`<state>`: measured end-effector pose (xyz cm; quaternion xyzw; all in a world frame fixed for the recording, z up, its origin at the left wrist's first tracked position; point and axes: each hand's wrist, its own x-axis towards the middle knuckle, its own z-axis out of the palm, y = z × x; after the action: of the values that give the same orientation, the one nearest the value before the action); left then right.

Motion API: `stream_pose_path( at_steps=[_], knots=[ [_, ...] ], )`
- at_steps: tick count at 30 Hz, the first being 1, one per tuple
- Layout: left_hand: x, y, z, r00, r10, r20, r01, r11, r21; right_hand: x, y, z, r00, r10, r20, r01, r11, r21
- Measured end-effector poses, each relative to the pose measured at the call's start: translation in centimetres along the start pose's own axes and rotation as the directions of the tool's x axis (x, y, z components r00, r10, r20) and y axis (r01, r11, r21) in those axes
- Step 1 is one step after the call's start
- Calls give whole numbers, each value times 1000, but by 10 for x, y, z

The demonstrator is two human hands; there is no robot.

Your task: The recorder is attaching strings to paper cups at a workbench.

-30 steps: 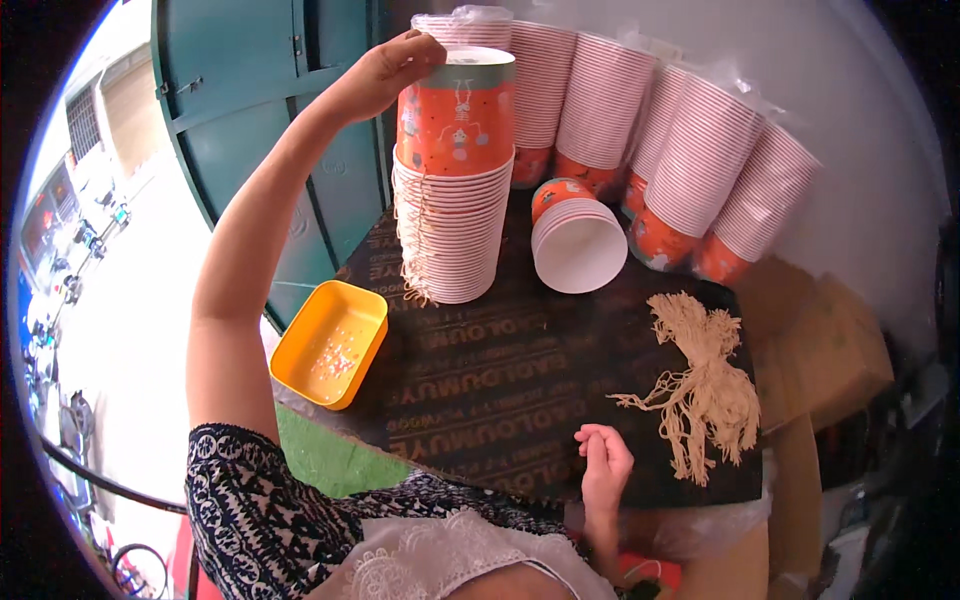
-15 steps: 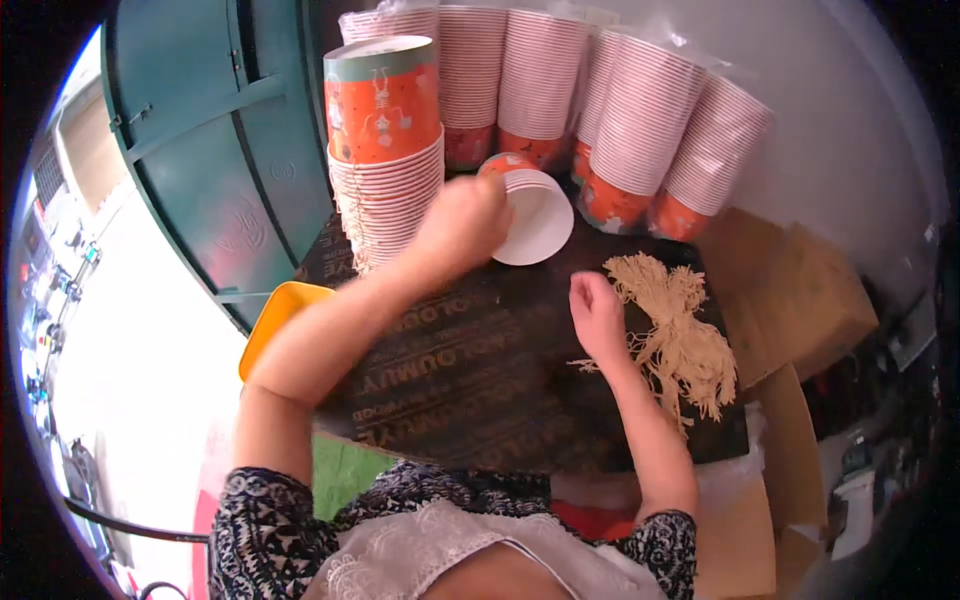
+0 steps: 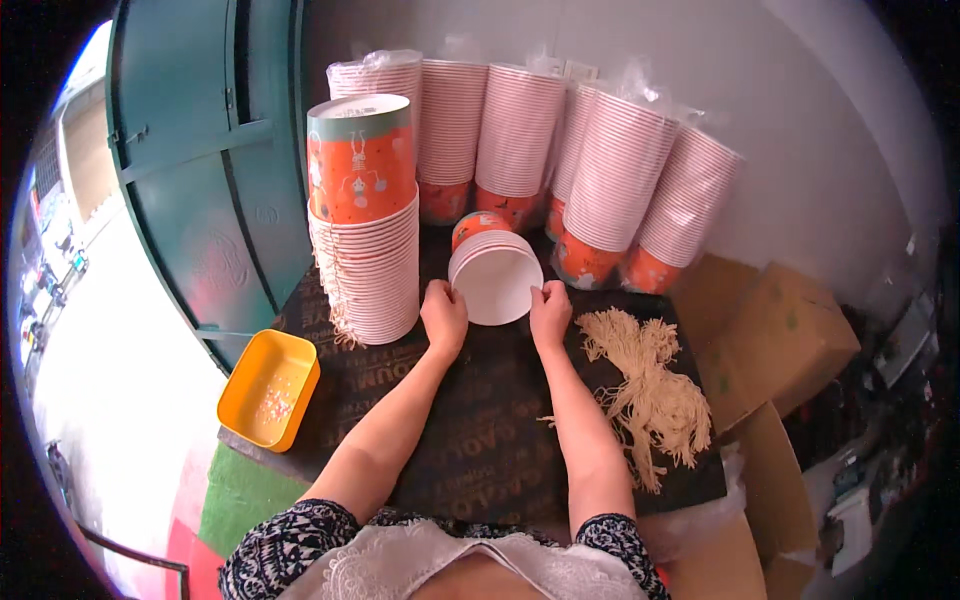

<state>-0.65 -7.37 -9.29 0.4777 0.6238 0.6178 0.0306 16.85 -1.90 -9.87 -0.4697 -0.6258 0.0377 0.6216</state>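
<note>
A short stack of nested orange paper buckets (image 3: 497, 282) lies on its side on the dark table, the white open mouth facing me. At the left of the rim my left hand (image 3: 444, 318) is closed on the front bucket. My right hand (image 3: 550, 313) pinches the same rim on the right. A tall stack of paper buckets (image 3: 370, 270) stands upside down just left of my left hand, with beige strings hanging down its left side. Next to my right forearm lies a bundle of beige strings (image 3: 655, 390).
Several plastic-wrapped bucket stacks (image 3: 620, 170) line the back of the table (image 3: 465, 440). A yellow tray (image 3: 262, 385) with small bits inside sits at the left edge. Cardboard boxes (image 3: 790, 330) are on the right, a green metal door (image 3: 200, 170) at the left.
My left hand has come down from above the lying buckets to the rim's left side. My right hand has moved from beside the strings to the rim. The view has shifted.
</note>
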Motion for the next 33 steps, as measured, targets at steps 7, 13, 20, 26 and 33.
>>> stream_pose_path(
  at_steps=[7, 13, 20, 26, 33],
  knots=[
    [2, 9, -6, 999, 17, 44, -22, 994, 106, 0, -4, -9, 996, 9, 86, -5, 999, -43],
    [-14, 29, -37, 989, 38, 142, -45, 998, 42, -11, -14, -48, 947, 107, 303, -124, 992, 37],
    [-17, 60, -116, 887, 177, 427, 71, 861, -504, -14, -79, -125, 879, 268, 394, -267, 962, -57],
    [-28, 63, -153, 830, 209, 517, 170, 788, -592, -34, -119, -154, 792, 281, 542, -333, 943, -1],
    [-36, 61, -168, 762, 258, 595, 325, 642, -695, -38, -135, -161, 710, 342, 616, -308, 937, -165]
  ],
)
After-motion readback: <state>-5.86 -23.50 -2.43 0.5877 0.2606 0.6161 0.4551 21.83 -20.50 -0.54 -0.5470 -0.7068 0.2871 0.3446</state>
